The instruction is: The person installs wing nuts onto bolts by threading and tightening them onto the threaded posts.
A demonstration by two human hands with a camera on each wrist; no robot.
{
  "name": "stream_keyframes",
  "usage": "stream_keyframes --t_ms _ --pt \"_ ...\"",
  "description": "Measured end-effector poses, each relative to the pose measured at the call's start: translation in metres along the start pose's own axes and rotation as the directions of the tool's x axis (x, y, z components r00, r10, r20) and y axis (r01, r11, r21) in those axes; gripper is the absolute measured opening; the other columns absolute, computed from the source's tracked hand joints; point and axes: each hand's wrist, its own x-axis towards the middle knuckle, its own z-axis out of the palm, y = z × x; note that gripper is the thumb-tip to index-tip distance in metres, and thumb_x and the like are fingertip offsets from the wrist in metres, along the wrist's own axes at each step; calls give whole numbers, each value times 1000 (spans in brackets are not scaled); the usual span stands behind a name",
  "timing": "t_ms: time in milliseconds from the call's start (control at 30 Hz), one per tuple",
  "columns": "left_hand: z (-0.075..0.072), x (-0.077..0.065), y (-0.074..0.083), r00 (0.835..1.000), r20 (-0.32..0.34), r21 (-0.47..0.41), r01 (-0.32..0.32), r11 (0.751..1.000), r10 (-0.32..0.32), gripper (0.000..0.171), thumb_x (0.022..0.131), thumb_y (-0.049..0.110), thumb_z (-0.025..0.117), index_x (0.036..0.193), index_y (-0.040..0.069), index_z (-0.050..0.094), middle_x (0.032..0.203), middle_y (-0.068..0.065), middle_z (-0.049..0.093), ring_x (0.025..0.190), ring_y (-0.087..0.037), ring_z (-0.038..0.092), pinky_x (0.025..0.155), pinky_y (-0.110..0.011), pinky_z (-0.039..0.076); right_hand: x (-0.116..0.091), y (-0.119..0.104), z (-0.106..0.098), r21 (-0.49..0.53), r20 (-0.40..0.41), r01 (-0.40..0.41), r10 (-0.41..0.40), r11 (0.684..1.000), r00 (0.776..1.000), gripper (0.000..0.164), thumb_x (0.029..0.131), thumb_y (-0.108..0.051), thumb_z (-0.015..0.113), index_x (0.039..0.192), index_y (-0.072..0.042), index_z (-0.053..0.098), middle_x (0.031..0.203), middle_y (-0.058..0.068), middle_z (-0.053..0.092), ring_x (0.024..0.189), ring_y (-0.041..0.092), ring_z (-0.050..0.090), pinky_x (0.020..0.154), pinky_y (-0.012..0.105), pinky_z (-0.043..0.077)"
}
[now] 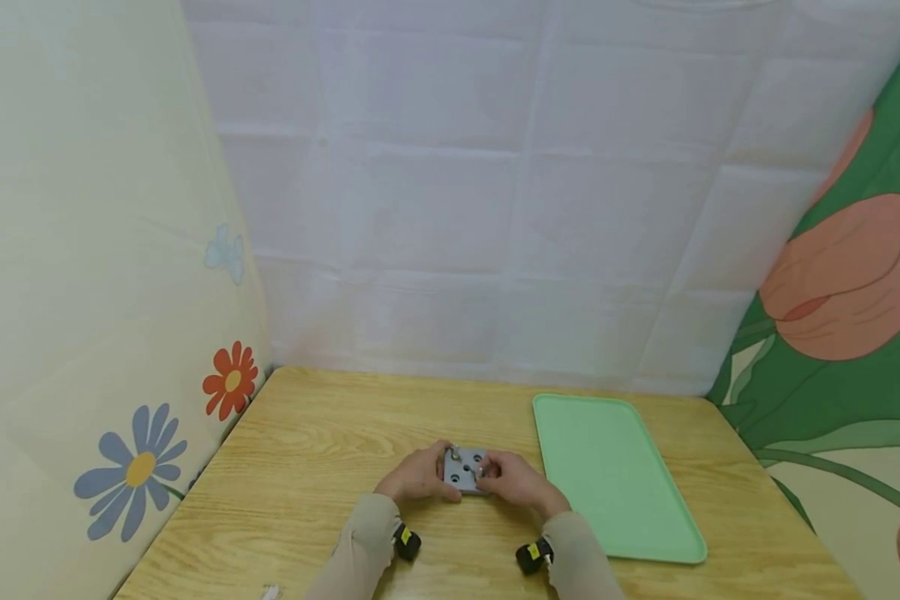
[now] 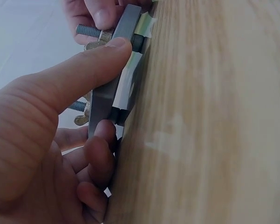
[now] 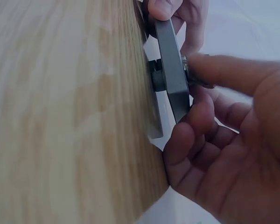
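Note:
A grey metal plate (image 1: 466,482) with several holes is held just above the wooden table. My left hand (image 1: 418,477) grips its left side, thumb on the near edge and fingers curled beneath. Two threaded bolts pass through the plate, and their dark heads (image 3: 158,81) show under it in the right wrist view. A brass-coloured wing nut (image 2: 81,120) sits on the bolt near my left hand. On the other bolt, my right hand (image 1: 521,482) pinches a second wing nut (image 2: 105,36), its lower fingers curled by the plate's right edge.
A light green tray (image 1: 622,483) lies on the wooden table (image 1: 330,417), right of my right hand. White cloth hangs behind the table, and flower-patterned cloths stand at both sides. A small pale object (image 1: 271,592) is at the near edge, partly cut off.

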Motion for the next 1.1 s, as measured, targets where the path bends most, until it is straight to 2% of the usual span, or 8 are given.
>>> stream_keyframes --t_ms 67,200,333,467,667,800,1100 --pt "0 0 0 1000 -5 1 -8 1000 8 79 62 40 76 127 16 39 75 3 51 64 -13 46 58 -29 36 0 3 0 19 4 4 -5 1000 1000 8 81 -10 59 88 -10 56 67 0 50 54 11 44 47 25 37" --pt "0 0 -1 1000 -16 8 -13 1000 14 79 61 41 77 126 17 40 73 3 51 64 -12 46 58 -29 36 0 8 -1 86 16 -15 14 996 1000 16 79 -1 49 90 -10 57 65 -1 49 52 12 42 47 25 36" --pt "1 1 -2 1000 -13 -21 -12 1000 12 80 60 39 78 127 16 40 77 4 52 66 -12 47 61 -29 37 0 8 -2 154 20 -32 29 987 999 14 90 -8 43 89 -6 57 64 0 48 54 11 42 49 25 36" --pt "1 1 -2 1000 0 -62 -14 998 14 81 60 37 78 127 15 39 78 3 53 67 -12 47 60 -29 37 0 8 -3 96 21 -18 16 995 1000 10 90 -14 49 95 -9 56 65 -1 51 53 11 44 48 25 37" --pt "1 1 -1 1000 9 -78 -10 997 11 79 62 37 78 128 15 39 78 2 53 65 -13 46 58 -29 36 1 8 -4 40 38 51 -53 998 998 23 87 -13 53 110 -15 55 70 1 53 53 12 44 49 27 38" --pt "1 1 -2 1000 10 -71 -8 997 9 79 62 38 78 128 15 39 79 3 53 66 -13 47 59 -29 37 2 8 -5 13 44 67 -67 998 997 18 87 -14 54 104 -16 57 69 1 53 53 12 45 49 27 38" --pt "1 2 -1 1000 4 -77 -7 997 7 79 62 36 78 127 15 39 82 3 54 68 -13 47 62 -30 37 1 5 -4 -9 3 34 -34 999 999 10 84 -19 60 89 -13 55 68 -1 50 54 11 43 48 26 36"
